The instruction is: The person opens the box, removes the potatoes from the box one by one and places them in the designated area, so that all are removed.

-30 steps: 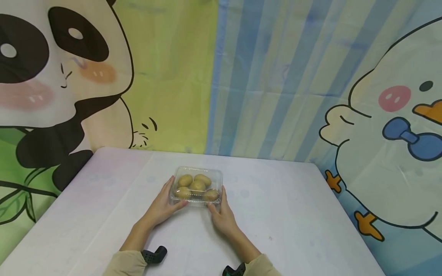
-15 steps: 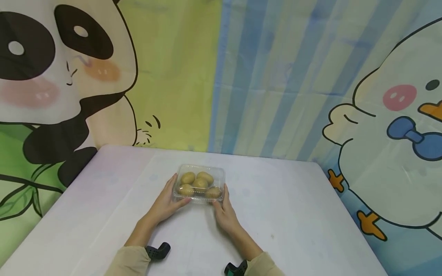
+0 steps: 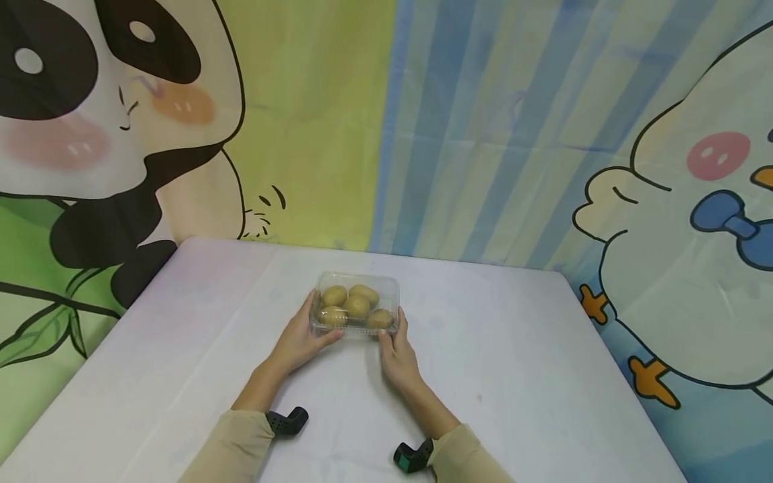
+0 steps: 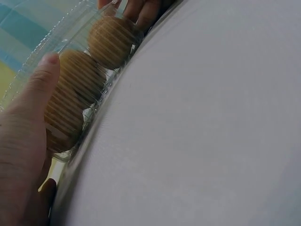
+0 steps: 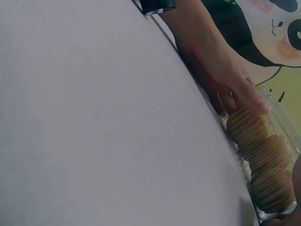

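Observation:
A clear plastic clamshell box [image 3: 386, 288] sits toward the back middle of the white table, lid down. Through it show several oval, yellow-brown, potato-like pieces [image 3: 357, 307]. My left hand [image 3: 300, 341] grips the box's left side, thumb along the near edge. On the right side my right hand [image 3: 398, 359] grips it the same way. In the left wrist view the left thumb [image 4: 43, 77] presses the box's wall; the right hand's fingers [image 4: 141, 12] show at its far end. The box's base is low over the tabletop; whether it touches cannot be told.
The white table [image 3: 513, 376] stretches out around both forearms. Behind it hangs a cloth backdrop with a panda [image 3: 109, 228] at left and a white duck [image 3: 664, 288] at right. Black wrist cameras [image 3: 288, 422] are worn at the sleeve cuffs.
The whole head view has shifted, so table, box and hands appear slightly higher and further right. Both hands keep the same hold, and the box stays at the same place over the table.

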`<state>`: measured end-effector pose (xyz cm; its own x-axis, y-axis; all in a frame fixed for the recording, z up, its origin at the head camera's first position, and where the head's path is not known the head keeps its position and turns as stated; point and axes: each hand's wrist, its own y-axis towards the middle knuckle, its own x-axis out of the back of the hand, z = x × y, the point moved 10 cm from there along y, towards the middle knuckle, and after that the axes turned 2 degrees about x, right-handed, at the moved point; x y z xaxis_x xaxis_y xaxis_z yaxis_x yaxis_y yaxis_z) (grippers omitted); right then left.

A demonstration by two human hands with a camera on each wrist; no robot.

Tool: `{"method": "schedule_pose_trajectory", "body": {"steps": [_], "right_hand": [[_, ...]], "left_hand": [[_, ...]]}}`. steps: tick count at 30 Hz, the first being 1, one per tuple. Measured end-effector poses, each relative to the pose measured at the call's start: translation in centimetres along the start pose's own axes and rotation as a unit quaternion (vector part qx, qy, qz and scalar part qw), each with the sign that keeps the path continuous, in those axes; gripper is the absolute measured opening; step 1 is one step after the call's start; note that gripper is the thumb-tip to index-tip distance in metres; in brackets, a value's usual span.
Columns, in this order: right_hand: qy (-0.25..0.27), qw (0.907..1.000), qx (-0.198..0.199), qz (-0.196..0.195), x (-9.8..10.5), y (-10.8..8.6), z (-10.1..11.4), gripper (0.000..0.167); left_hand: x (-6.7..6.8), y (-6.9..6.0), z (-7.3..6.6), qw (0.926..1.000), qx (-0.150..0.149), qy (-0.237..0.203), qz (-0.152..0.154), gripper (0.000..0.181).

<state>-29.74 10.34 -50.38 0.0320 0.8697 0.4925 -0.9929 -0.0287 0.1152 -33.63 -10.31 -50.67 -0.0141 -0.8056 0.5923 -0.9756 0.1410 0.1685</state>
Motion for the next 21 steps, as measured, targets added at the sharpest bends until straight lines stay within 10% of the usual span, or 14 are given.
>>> {"method": "schedule_pose_trajectory", "body": {"steps": [21], "right_hand": [[0.012,0.9805,-0.075,-0.182,0.30,-0.93,0.19,0.054]], "left_hand": [[-0.13,0.18,0.11,0.9996,0.019,-0.001,-0.021,0.115]]}}
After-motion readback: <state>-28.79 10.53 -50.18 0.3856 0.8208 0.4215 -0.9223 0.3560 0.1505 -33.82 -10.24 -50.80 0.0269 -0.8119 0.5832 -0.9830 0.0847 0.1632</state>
